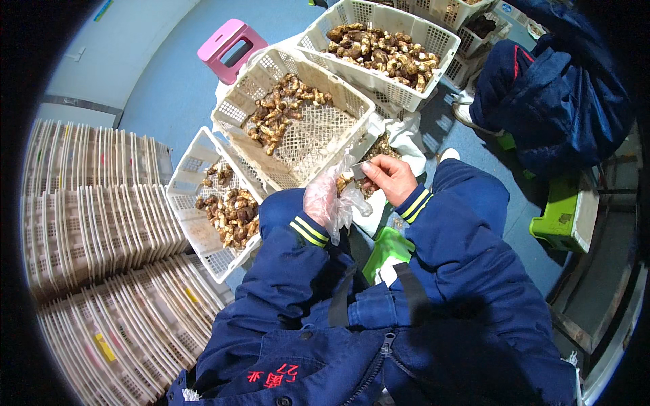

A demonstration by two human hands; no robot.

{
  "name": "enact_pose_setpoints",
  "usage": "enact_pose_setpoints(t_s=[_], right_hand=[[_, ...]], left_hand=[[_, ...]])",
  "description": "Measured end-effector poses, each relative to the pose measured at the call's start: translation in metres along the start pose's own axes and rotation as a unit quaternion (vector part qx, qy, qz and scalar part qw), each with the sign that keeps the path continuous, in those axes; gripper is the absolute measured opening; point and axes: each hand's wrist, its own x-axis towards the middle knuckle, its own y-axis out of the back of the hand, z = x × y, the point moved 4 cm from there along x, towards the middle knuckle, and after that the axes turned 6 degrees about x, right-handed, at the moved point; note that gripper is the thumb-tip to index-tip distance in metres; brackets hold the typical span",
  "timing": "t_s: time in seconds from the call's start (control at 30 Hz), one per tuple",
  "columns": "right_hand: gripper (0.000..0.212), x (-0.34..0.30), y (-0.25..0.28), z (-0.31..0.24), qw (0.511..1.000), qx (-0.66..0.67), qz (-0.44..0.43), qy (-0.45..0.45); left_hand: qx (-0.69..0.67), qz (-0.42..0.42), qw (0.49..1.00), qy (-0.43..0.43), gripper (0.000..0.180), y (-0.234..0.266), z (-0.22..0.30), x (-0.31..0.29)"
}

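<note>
My left hand [321,199], in a clear loose plastic glove, is closed on a small brown-and-white mushroom [343,182], mostly hidden by the fingers and glove. Bare and pinched, my right hand [393,177] holds a small thin blade [359,167] by its end, close against the left fingertips. Both hands meet above a white bag [405,137] spread open between my knees, with brown scraps [381,150] in it. Just beyond the left hand stands a white plastic crate [323,128] with knobbly mushrooms [279,111] heaped along its far left side.
Another crate of mushrooms [389,57] stands at the far side, and a smaller crate [203,157] leans at the left. Stacked empty crates [112,237] line the left edge. A pink stool [227,44], a green-and-white stool [567,215] and a seated person in blue [548,101] are nearby.
</note>
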Motion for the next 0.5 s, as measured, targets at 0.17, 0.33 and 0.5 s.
enact_pose_setpoints(t_s=[0.17,0.33,0.5], right_hand=[[0.019,-0.007,-0.007,-0.007,0.990,-0.120,-0.019,0.072],[0.019,-0.001,0.006,-0.009,0.980,-0.157,0.048,0.110],[0.015,-0.005,-0.004,-0.007,0.983,-0.165,0.013,0.073]], left_hand=[[0.010,-0.019,1.000,0.017,0.029,0.002,0.003,-0.002],[-0.018,0.011,0.997,0.073,0.032,0.015,-0.006,0.007],[-0.028,-0.030,0.997,0.066,0.029,0.008,0.001,-0.001]])
